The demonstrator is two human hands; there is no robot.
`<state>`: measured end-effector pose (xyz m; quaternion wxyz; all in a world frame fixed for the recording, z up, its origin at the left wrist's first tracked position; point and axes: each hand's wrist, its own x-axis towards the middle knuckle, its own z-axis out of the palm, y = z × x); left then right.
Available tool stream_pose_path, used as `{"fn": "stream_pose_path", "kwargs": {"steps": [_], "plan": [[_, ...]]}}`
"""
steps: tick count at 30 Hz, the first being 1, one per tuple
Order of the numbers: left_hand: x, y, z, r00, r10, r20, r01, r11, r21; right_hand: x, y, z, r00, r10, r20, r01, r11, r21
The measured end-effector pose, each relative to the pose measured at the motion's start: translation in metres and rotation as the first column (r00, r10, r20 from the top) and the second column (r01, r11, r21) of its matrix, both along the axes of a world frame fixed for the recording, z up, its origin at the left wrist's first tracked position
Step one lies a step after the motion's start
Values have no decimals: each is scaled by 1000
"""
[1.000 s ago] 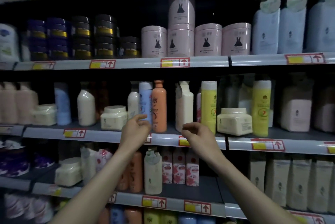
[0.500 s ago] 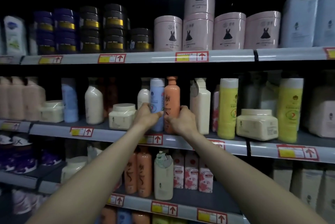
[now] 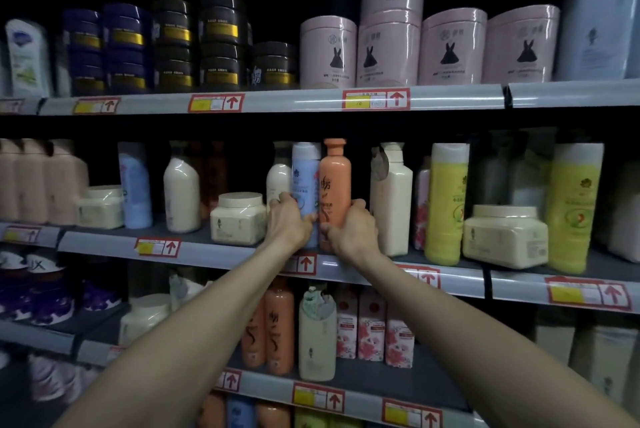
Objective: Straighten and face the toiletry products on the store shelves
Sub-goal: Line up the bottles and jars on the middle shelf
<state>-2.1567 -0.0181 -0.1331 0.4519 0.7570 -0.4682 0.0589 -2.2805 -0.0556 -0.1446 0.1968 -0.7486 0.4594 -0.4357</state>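
Note:
On the middle shelf (image 3: 242,256) a pale blue bottle (image 3: 305,171) and an orange bottle (image 3: 335,181) stand upright side by side, touching. My left hand (image 3: 289,223) grips the lower part of the blue bottle. My right hand (image 3: 353,230) grips the lower part of the orange bottle, its printed label facing me. Both bottles' bases are hidden behind my hands.
A white bottle (image 3: 278,178) stands just behind left of the blue one and a cream jar (image 3: 239,218) to its left. A cream pump bottle (image 3: 391,199) and a yellow bottle (image 3: 445,202) stand to the right. Pink tubs (image 3: 327,53) fill the shelf above, orange bottles (image 3: 273,327) the shelf below.
Both hands reached forward from in front of the shelf edge and closed round the blue and orange bottles. The view has moved closer and slightly left.

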Motion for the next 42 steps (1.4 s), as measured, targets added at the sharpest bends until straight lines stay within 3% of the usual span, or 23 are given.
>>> {"fn": "stream_pose_path", "kwargs": {"steps": [16, 18, 22, 25, 31, 37, 42], "plan": [[3, 25, -14, 985, -107, -139, 62, 954, -294, 4, -6, -4, 999, -27, -46, 26, 1000, -10], [1, 39, -9, 979, -163, -120, 115, 935, -335, 3, -2, -5, 999, -2, 33, 3, 999, -33], [-18, 77, -2, 961, -272, -45, 232, 888, -397, -22, 37, 1, 925, 208, 317, -122, 955, -271], [-39, 100, -10, 924, -382, 6, 351, 844, -405, -58, 70, 7, 857, 389, 338, -290, 906, -308], [-84, 104, -84, 836, -545, -63, 498, 803, -328, -124, 78, -52, 935, 295, 197, -254, 944, -209], [-106, 62, -195, 881, -459, -110, 455, 888, -65, -146, 57, -161, 983, 108, 146, -109, 994, -5], [-101, 26, -232, 916, -371, -152, 387, 918, 89, -122, 22, -201, 987, 107, 122, -122, 984, 128]]}}
